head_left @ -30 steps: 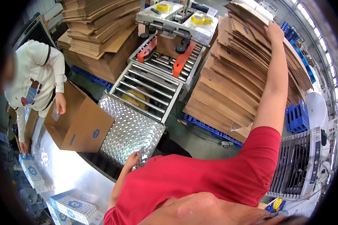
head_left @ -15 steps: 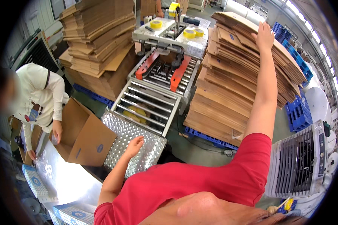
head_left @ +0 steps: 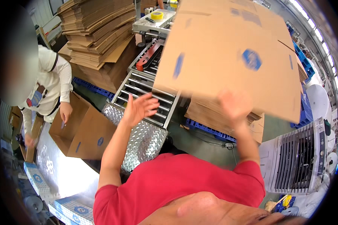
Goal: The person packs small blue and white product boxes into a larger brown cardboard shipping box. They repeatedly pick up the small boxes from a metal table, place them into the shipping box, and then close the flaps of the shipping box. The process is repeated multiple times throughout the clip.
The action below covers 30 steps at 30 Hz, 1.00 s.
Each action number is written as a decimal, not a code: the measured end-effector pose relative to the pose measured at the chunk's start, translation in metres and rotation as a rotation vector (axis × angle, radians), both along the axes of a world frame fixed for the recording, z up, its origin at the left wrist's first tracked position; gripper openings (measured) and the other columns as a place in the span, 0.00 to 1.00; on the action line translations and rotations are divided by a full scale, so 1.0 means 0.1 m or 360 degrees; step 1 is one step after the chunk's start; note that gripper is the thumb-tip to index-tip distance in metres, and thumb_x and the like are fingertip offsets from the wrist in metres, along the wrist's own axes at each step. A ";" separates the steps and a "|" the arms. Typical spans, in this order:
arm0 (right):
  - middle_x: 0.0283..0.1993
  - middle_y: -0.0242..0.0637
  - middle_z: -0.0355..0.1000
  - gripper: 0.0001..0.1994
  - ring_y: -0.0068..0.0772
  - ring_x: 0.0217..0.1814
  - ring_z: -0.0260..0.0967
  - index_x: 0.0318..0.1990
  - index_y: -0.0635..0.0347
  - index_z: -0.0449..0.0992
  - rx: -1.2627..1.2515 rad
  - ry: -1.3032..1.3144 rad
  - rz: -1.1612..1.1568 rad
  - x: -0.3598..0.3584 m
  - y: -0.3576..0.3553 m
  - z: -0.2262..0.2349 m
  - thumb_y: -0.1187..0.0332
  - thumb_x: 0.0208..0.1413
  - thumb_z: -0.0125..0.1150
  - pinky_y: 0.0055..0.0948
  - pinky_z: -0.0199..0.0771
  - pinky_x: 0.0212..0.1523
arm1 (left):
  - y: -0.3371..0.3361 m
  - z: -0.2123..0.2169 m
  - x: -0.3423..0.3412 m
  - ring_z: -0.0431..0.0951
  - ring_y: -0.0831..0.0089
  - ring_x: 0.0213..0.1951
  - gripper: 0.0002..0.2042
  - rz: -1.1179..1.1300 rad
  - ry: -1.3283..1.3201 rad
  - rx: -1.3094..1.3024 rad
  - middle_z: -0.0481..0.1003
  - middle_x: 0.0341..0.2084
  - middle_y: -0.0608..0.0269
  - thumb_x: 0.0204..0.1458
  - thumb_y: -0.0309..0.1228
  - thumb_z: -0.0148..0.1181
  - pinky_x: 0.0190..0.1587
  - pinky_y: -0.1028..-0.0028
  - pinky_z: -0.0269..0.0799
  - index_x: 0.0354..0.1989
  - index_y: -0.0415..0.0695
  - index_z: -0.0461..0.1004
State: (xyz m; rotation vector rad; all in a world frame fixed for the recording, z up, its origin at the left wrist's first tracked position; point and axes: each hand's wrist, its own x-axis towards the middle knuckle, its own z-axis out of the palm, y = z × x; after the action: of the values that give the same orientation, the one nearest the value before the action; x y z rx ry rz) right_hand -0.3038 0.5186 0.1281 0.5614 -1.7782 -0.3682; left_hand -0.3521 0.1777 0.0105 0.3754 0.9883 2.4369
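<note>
and here's the flat cardboard carton [head_left: 221, 48], up front and hiding much of the cardboard stack [head_left: 208, 114]! the right hand [head_left: 235, 107] is at its near edge, all blur, so i cannot tell whether those fingers pinch it. the left hand [head_left: 141, 109], fingers spread wide, hangs over the roller conveyor [head_left: 141, 81], near the carton's corner.

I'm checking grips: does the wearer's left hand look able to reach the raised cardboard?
Probably yes: the left hand, open and empty, is near the raised cardboard, with nothing visible between them.
</note>
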 end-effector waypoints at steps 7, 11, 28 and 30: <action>0.62 0.39 0.59 0.25 0.38 0.64 0.55 0.53 0.51 0.70 -0.0585 -0.1229 0.0302 0.76 -0.66 -1.17 0.60 0.44 0.64 0.46 0.50 0.63 | -1.04 -0.47 0.43 0.75 0.73 0.44 0.13 0.1194 0.0041 -0.0607 0.74 0.44 0.61 0.57 0.29 0.51 0.47 0.73 0.70 0.49 0.37 0.68; 0.67 0.43 0.52 0.29 0.44 0.69 0.48 0.58 0.52 0.66 -0.0319 -0.1661 0.0461 0.35 -0.86 -1.56 0.60 0.45 0.63 0.52 0.46 0.65 | -2.38 -0.24 1.72 0.75 0.72 0.44 0.13 0.1530 0.0286 -0.0944 0.74 0.44 0.59 0.58 0.27 0.51 0.47 0.73 0.71 0.50 0.37 0.67; 0.55 0.32 0.65 0.24 0.36 0.61 0.56 0.43 0.50 0.73 0.0306 -0.1482 0.2110 -1.50 -1.99 -1.10 0.52 0.38 0.67 0.41 0.46 0.60 | -1.04 0.56 1.69 0.72 0.51 0.46 0.18 0.1096 -0.0089 -0.2887 0.74 0.40 0.47 0.54 0.40 0.50 0.48 0.63 0.67 0.50 0.46 0.68; 0.40 0.31 0.68 0.19 0.36 0.50 0.60 0.33 0.52 0.74 0.0288 -0.1607 0.2259 -1.55 -1.84 -1.11 0.49 0.40 0.64 0.40 0.48 0.54 | -1.03 0.66 1.77 0.74 0.51 0.41 0.15 0.0702 -0.0410 -0.3247 0.75 0.33 0.48 0.52 0.42 0.54 0.43 0.61 0.69 0.42 0.45 0.73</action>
State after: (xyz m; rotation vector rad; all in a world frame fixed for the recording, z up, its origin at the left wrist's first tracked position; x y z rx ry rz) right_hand -0.4587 0.3349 0.0171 2.1799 -1.7087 0.9003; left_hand -0.1748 0.0743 0.0769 -0.8655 2.7279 0.5754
